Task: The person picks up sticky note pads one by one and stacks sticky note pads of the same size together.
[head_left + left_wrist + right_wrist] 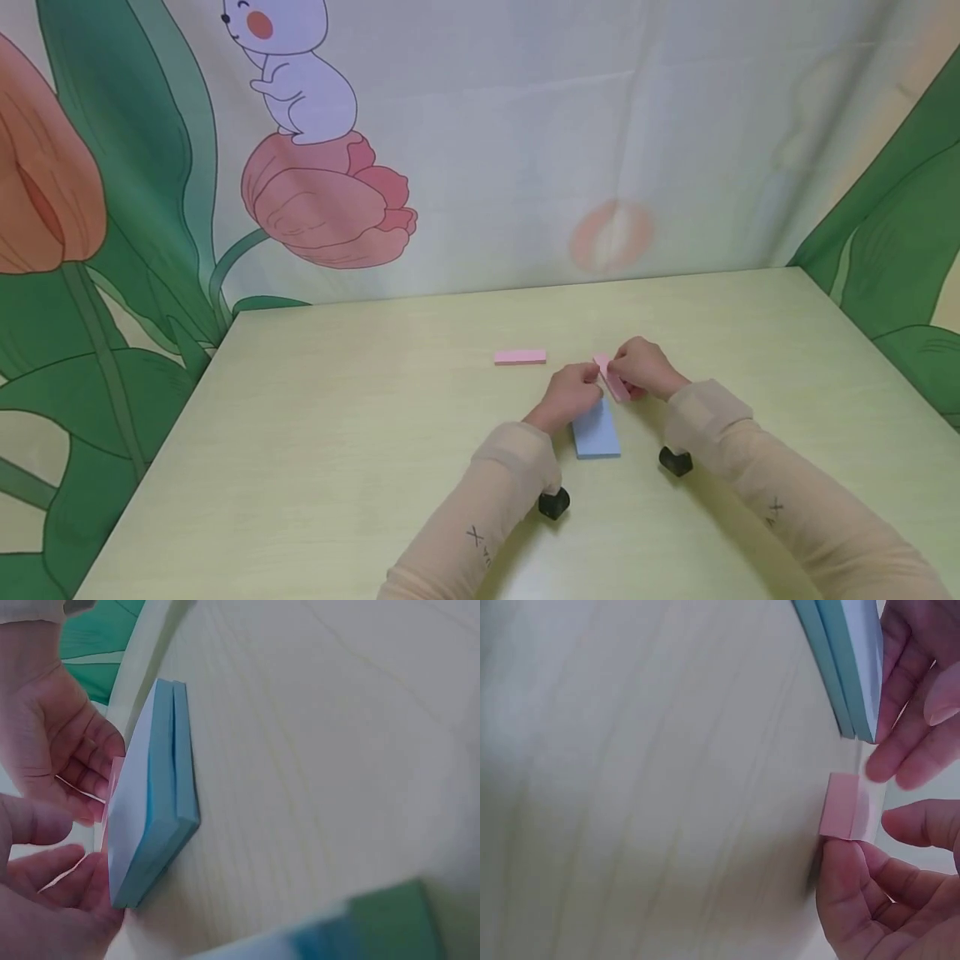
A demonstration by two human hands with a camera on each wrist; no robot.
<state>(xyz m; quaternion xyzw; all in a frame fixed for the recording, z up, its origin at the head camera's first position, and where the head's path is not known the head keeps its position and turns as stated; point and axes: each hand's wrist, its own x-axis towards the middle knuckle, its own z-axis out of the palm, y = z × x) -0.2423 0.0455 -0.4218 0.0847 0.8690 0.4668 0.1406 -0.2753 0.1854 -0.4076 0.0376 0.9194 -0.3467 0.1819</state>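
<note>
A light blue wedge-like piece (597, 433) lies on the table, its far end by my left hand (572, 393). From the side it shows two blue layers (165, 787) with a narrow gap between them. My left fingertips rest against its side, with the thumb raised off it. A pink strip block (604, 363) lies slanted just beyond and right of the blue piece. My right hand (647, 367) touches the pink block's outer side with its fingertips, and its thumb hovers over the top. In the right wrist view, a small gap parts the pink block end (841, 805) from the blue piece.
Another pink strip block (520, 357) lies crosswise, farther back and to the left. The pale wooden table (337, 433) meets a printed cloth backdrop (510, 150) at its far edge. Blurred blue and green items (390, 922) stand in the left wrist view's lower foreground.
</note>
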